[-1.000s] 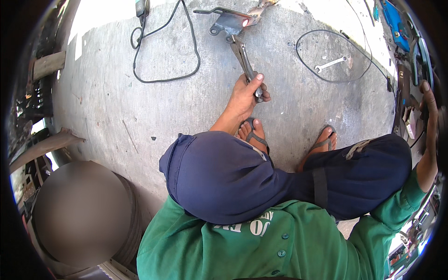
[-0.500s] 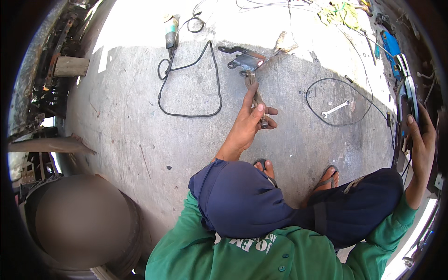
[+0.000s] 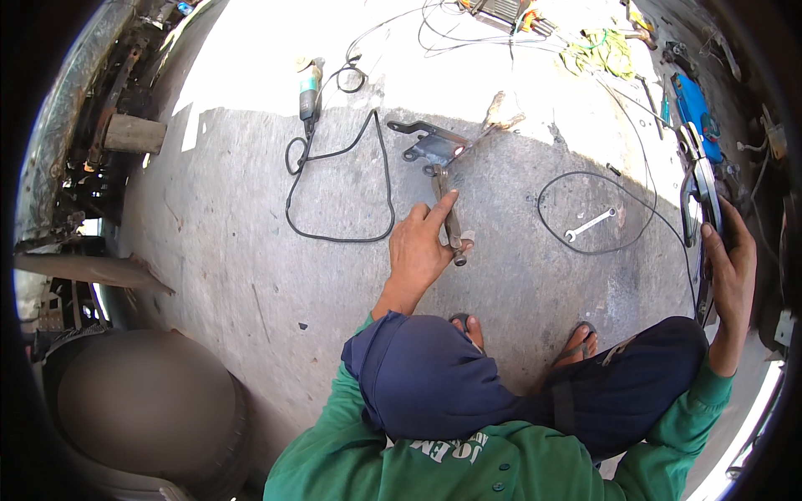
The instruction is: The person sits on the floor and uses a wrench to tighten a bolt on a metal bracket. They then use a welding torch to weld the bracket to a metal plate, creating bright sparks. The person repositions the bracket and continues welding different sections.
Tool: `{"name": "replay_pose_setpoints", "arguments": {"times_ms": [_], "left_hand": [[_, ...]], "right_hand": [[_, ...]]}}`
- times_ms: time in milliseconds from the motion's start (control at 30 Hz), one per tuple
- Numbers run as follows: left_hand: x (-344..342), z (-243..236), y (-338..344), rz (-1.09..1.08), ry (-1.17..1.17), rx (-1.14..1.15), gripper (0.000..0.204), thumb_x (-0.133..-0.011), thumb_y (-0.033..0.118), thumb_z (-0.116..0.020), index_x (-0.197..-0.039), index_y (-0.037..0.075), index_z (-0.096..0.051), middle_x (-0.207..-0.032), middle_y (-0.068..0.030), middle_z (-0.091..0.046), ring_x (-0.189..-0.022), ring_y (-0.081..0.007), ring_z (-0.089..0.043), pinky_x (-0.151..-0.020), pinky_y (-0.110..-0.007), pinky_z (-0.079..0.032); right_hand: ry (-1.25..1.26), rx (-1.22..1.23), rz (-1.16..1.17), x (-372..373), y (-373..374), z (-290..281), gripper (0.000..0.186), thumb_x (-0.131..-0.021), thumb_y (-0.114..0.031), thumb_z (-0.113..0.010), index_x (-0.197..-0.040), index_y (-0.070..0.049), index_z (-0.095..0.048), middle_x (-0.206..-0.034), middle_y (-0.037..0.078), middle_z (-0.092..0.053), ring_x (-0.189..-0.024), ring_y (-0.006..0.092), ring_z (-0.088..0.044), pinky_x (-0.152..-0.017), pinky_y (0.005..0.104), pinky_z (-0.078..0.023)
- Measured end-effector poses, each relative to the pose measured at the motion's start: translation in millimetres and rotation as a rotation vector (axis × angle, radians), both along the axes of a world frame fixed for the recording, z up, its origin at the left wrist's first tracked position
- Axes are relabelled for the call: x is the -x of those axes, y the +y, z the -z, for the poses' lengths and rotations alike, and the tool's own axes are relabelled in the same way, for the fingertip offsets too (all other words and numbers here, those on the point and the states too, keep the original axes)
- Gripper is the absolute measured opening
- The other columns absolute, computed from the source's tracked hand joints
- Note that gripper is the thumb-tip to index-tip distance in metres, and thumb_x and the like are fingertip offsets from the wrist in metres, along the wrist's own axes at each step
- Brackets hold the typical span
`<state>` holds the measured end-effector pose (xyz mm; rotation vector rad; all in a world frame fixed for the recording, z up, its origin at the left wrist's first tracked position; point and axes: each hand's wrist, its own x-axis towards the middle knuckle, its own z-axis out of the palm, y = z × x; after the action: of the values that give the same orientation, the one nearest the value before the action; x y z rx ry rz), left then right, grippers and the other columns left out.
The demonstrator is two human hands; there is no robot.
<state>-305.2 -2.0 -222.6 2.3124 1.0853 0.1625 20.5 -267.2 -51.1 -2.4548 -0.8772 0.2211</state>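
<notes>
Below the middle of the picture my left hand [image 3: 420, 253] is closed around the handles of worn, brownish locking pliers [image 3: 452, 219], back of the hand up and index finger lying along them. The pliers' jaws meet a dark metal bracket [image 3: 434, 148] with holed arms on the concrete floor. At the right edge my right hand [image 3: 733, 263] grips a long silver-and-dark tool with a jaw-like head [image 3: 700, 171], which looks like larger locking pliers; its lower end is hidden by my fingers.
A green angle grinder [image 3: 309, 93] lies left with its looped black cord [image 3: 288, 213]. A combination wrench [image 3: 591, 225] rests inside a cable loop. Yellow-green cloth [image 3: 606, 54] and a blue tool [image 3: 695, 113] are far right. A blurred round drum [image 3: 150, 409] stands lower left.
The view has tilted, so floor things sit lower. My left hand has turned from thumb up to back up, lowering the pliers. My right hand keeps its tool.
</notes>
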Motion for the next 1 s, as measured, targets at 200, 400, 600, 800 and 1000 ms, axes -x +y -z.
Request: {"name": "replay_pose_setpoints", "arguments": {"times_ms": [200,400,600,800,1000], "left_hand": [[-26.1,-5.9,62.1,0.200,-0.482,-0.107,0.043,-0.072,0.015,-0.094,-0.104,0.008,-0.067,-0.095,-0.0126,-0.073,-0.105,-0.0310,-0.072,-0.094,-0.040,-0.058],[-66.6,-35.0,118.1,0.058,-0.894,0.294,0.032,-0.076,0.008,-0.092,-0.092,0.004,-0.064,-0.088,-0.0126,-0.073,-0.084,-0.0248,-0.075,-0.079,-0.040,-0.062],[-80.0,-66.2,133.7,-0.253,-1.323,0.531,0.033,-0.087,0.024,-0.089,-0.092,0.005,-0.062,-0.081,-0.0070,-0.066,-0.073,-0.0217,-0.071,-0.074,-0.040,-0.062],[-42.5,-32.9,182.5,-0.918,-1.604,0.801,0.056,-0.079,0.051,-0.089,-0.099,0.009,-0.058,-0.080,-0.0036,-0.061,-0.077,-0.0178,-0.066,-0.084,-0.039,-0.058],[38.0,22.3,203.0,-1.276,-1.773,0.916,0.069,-0.079,0.077,-0.072,-0.093,0.011,-0.056,-0.082,-0.0053,-0.065,-0.082,-0.0239,-0.061,-0.084,-0.047,-0.055]], "right_hand": [[-0.028,-0.019,-0.017,-5.6,2.3,7.5,0.049,-0.099,-0.024,-0.071,-0.141,-0.001,-0.062,-0.092,0.008,-0.069,-0.069,0.0110,-0.055,-0.060,0.0277,-0.043],[-0.100,-0.071,-0.072,-7.0,-8.5,8.3,0.051,-0.099,-0.027,-0.071,-0.141,0.001,-0.060,-0.099,0.008,-0.069,-0.079,0.0115,-0.058,-0.068,0.0271,-0.046],[-0.097,0.052,0.007,-8.2,-16.3,5.9,0.058,-0.100,-0.036,-0.071,-0.145,-0.002,-0.059,-0.089,0.008,-0.068,-0.068,0.0105,-0.056,-0.058,0.0258,-0.042],[-0.197,-0.022,-0.029,-33.3,-43.8,22.0,0.060,-0.100,-0.037,-0.071,-0.148,-0.004,-0.057,-0.105,0.012,-0.069,-0.077,0.0129,-0.061,-0.067,0.0271,-0.047],[-0.211,0.075,-0.025,-51.0,-54.1,32.2,0.060,-0.102,-0.041,-0.067,-0.149,-0.006,-0.056,-0.129,0.021,-0.068,-0.109,0.0249,-0.071,-0.099,0.0360,-0.056]]}}
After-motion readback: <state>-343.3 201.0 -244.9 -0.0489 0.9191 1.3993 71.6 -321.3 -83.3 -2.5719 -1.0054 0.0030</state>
